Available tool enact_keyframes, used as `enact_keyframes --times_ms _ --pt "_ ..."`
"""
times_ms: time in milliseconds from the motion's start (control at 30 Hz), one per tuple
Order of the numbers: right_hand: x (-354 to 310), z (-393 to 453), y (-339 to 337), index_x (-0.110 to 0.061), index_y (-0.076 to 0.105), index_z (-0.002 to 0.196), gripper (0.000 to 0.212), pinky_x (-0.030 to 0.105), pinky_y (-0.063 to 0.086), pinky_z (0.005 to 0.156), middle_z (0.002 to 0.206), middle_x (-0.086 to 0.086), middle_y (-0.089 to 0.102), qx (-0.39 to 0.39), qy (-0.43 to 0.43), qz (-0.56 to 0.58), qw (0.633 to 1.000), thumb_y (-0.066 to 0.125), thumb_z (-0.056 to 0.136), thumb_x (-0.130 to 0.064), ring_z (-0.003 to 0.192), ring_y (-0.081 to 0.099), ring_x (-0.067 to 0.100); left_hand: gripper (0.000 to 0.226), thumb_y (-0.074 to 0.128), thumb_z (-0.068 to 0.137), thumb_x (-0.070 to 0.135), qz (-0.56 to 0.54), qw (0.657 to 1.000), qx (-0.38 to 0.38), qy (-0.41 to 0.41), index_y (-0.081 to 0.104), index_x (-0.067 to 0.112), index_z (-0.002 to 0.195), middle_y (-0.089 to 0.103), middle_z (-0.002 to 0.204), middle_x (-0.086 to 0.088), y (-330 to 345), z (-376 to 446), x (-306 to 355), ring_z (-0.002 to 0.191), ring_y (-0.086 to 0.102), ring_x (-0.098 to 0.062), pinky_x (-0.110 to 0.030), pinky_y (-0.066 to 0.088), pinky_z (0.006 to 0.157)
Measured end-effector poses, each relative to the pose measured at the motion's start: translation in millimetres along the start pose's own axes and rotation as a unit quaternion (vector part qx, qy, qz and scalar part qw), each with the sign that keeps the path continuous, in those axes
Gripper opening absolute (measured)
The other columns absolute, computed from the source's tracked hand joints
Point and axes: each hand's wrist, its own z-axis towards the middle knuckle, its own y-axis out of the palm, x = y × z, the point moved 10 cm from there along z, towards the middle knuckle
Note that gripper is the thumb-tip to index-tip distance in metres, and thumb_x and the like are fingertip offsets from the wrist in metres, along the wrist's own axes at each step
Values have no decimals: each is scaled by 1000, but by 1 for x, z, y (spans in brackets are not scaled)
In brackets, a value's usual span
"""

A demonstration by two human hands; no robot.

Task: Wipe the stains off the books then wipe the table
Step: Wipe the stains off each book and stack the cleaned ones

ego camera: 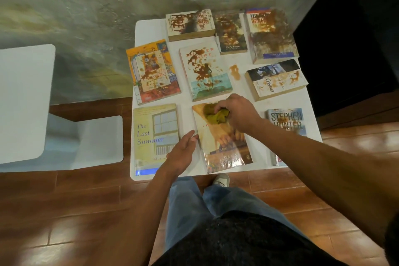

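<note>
My right hand (237, 112) squeezes a yellow cloth (217, 114) and rubs the top of the middle book (224, 142) in the near row. My left hand (182, 151) lies flat, fingers straight, holding that book's edge. The yellow book (154, 136) beside it looks clean, so I think that one is done. Seven more books are still brown and messy. A brown spill (235, 72) sits on the white worktop (149, 28) too. Most of the job is left.

Surface (149, 28): nine books laid flat in rows, narrow white lanes between them. Widest bare patch at far left corner. Brown spill (234, 72) occupies the gap beside "Contact" (275, 81).
</note>
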Motion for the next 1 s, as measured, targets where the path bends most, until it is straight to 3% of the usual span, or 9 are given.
enact_keyframes --times_ms 267,367,433,500,633,700,833,1000 --pt "2 -60 29 -38 72 97 36 30 50 75 94 1 55 -67 -1 7 998 84 67 -23 82 57 21 51 25 104 57 1 1000 1 15 32 42 152 39 157 14 3 4 -6 146 33 -17 -49 20 123" --pt "-3 -84 34 -34 74 92 32 27 51 77 95 -4 56 -61 -24 34 997 84 68 -15 83 56 15 49 28 104 57 -7 1000 4 13 35 44 151 43 153 17 3 1 -7 144 36 -13 -45 21 123" --pt "-7 -98 36 -30 74 89 27 27 50 82 95 -9 54 -63 -43 46 996 79 74 -9 85 48 8 56 25 98 68 0 1000 3 15 34 47 150 43 153 19 5 -1 -6 145 35 -14 -47 20 123" --pt "-12 -104 40 -26 76 89 27 27 48 84 96 -8 60 -102 -54 47 992 72 78 -3 87 48 6 67 20 90 76 6 1000 -1 22 32 49 150 43 153 20 6 -2 -4 145 34 -13 -50 18 123" --pt "-2 -91 40 -30 75 87 31 26 50 88 100 -8 71 -185 -19 92 978 73 78 -1 94 62 10 54 17 101 65 15 999 -10 29 33 48 150 42 153 19 8 -2 -1 145 34 -14 -50 18 123" --pt "7 -72 18 -35 73 85 36 27 50 89 94 -13 69 -147 3 128 981 71 78 1 93 62 8 51 16 102 62 15 1000 -11 22 34 49 149 43 153 18 8 -2 -2 145 35 -14 -49 17 123" --pt "19 -27 -33 -17 76 91 14 24 52 71 90 -3 72 4 42 181 983 72 83 -6 82 63 11 50 13 99 68 12 999 -23 31 33 55 143 44 152 18 8 -4 0 145 34 -14 -51 17 123" --pt "40 14 -42 -28 73 88 32 38 56 69 90 -1 71 100 96 121 983 62 83 1 82 62 22 59 12 97 67 10 999 -36 24 34 47 149 41 152 21 9 -8 2 145 32 -10 -44 18 123"
